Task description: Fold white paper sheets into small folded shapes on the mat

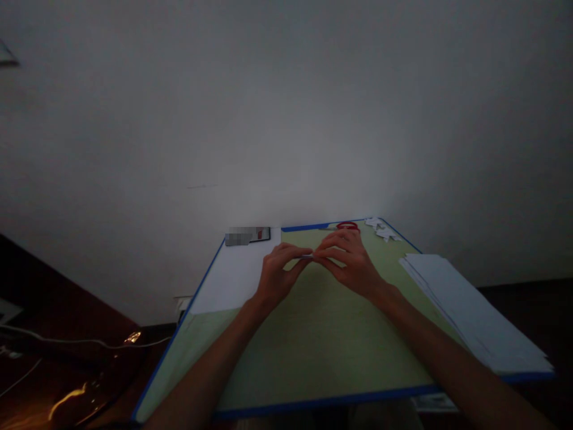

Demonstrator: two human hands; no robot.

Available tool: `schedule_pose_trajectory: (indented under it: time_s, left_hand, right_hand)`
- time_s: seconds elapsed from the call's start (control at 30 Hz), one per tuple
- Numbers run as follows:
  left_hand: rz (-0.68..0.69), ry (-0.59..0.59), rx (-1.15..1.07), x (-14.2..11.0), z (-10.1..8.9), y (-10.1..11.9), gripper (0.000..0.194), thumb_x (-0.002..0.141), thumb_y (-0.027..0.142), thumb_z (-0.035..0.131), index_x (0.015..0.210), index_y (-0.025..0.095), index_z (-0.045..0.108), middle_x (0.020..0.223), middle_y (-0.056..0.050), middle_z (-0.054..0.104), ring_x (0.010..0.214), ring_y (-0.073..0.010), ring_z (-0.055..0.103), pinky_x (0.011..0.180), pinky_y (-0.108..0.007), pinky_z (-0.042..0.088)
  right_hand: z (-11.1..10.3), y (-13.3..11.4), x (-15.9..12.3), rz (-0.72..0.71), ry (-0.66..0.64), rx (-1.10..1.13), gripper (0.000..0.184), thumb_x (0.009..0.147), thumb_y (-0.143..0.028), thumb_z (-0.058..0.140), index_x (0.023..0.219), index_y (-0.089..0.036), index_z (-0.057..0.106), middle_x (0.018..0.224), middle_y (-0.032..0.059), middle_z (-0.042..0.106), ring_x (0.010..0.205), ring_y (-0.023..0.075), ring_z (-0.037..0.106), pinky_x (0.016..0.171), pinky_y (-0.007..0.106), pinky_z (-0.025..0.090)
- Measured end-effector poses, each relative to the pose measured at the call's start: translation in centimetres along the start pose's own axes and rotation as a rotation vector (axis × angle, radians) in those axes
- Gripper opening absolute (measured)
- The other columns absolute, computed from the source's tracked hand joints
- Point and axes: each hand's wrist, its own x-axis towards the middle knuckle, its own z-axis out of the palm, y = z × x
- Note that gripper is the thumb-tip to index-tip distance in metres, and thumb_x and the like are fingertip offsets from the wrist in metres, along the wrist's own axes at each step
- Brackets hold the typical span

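Note:
Above the middle of the light green table (322,340), my left hand (281,269) and my right hand (347,260) meet fingertip to fingertip. Between them they pinch a small piece of paper (307,257), seen nearly edge-on, so its full shape is hidden. Both hands are closed, thumbs below and fingers above. Just behind my right hand lie scissors (348,226) with red handles, partly covered by the fingers. A white sheet of paper (228,280) lies flat to the left of my left hand.
A phone (264,233) rests on the sheet's far end. Several folded or cut paper pieces (385,232) sit at the far right corner. A stack of white paper (465,304) lies along the right edge. The table touches a wall (286,119); a white cable (102,343) runs at left.

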Motion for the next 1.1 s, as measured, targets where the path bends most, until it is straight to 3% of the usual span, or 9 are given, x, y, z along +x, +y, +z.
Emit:
schedule_pose_trajectory:
  time_s: [0.33, 0.47, 0.57, 0.7, 0.97, 1.1]
  left_hand:
    - [-0.193, 0.028, -0.081, 0.3, -0.3, 0.1, 0.008, 0.086, 0.028, 0.078, 0.093, 0.024, 0.08, 0.087, -0.002, 0.078, 0.079, -0.0166, 0.07, 0.077, -0.028, 0.054]
    - [-0.416, 0.071, -0.127, 0.0, 0.1, -0.4, 0.011, 0.084, 0.031, 0.078, 0.092, 0.023, 0.081, 0.086, -0.002, 0.079, 0.075, -0.0172, 0.069, 0.074, -0.029, 0.054]
    - [-0.549, 0.076, -0.198, -0.4, 0.6, -1.0, 0.017, 0.082, 0.035, 0.079, 0.092, 0.021, 0.081, 0.087, -0.004, 0.08, 0.075, -0.0186, 0.069, 0.072, -0.029, 0.054]
    - [-0.59, 0.068, -0.303, -0.8, 1.3, -1.5, 0.024, 0.079, 0.039, 0.08, 0.092, 0.019, 0.081, 0.088, -0.005, 0.08, 0.077, -0.0206, 0.071, 0.073, -0.03, 0.055]
    - [-0.588, -0.008, -0.357, -0.9, 1.6, -1.5, 0.027, 0.088, 0.043, 0.069, 0.093, 0.017, 0.077, 0.093, -0.007, 0.079, 0.082, -0.0206, 0.071, 0.073, -0.029, 0.054]
    - [-0.617, 0.047, -0.368, -0.9, 1.6, -1.6, 0.027, 0.087, 0.041, 0.071, 0.098, 0.017, 0.067, 0.072, -0.002, 0.072, 0.067, -0.0169, 0.066, 0.063, -0.026, 0.049]
  right_hand:
    - [0.4, 0.3, 0.0, 0.113, 0.081, 0.082, 0.009, 0.089, -0.025, 0.076, 0.098, -0.026, 0.074, 0.096, 0.0033, 0.073, 0.092, 0.0217, 0.067, 0.087, 0.043, 0.05]
    - [0.3, -0.1, -0.1, 0.144, 0.224, -0.15, 0.02, 0.089, -0.026, 0.075, 0.109, -0.026, 0.073, 0.106, 0.009, 0.069, 0.105, 0.0283, 0.062, 0.095, 0.051, 0.047]
    - [0.8, -0.2, -0.4, 0.19, 0.18, -0.047, 0.011, 0.093, -0.025, 0.07, 0.103, -0.023, 0.07, 0.09, 0.0058, 0.067, 0.088, 0.0224, 0.065, 0.081, 0.041, 0.054]
    - [2.0, -0.1, -1.0, 0.332, 0.025, 0.206, 0.015, 0.093, -0.027, 0.07, 0.107, -0.022, 0.067, 0.089, 0.003, 0.071, 0.072, 0.0168, 0.067, 0.068, 0.032, 0.057]
    - [2.9, 0.3, -1.3, 0.544, 0.039, 0.36, 0.011, 0.091, -0.033, 0.07, 0.095, -0.022, 0.07, 0.089, 0.0045, 0.075, 0.079, 0.0205, 0.073, 0.076, 0.036, 0.061]
    - [3.0, 0.6, -1.4, 0.553, 0.047, 0.365, 0.01, 0.091, -0.031, 0.07, 0.095, -0.022, 0.07, 0.09, 0.0045, 0.075, 0.079, 0.0204, 0.071, 0.076, 0.036, 0.06]
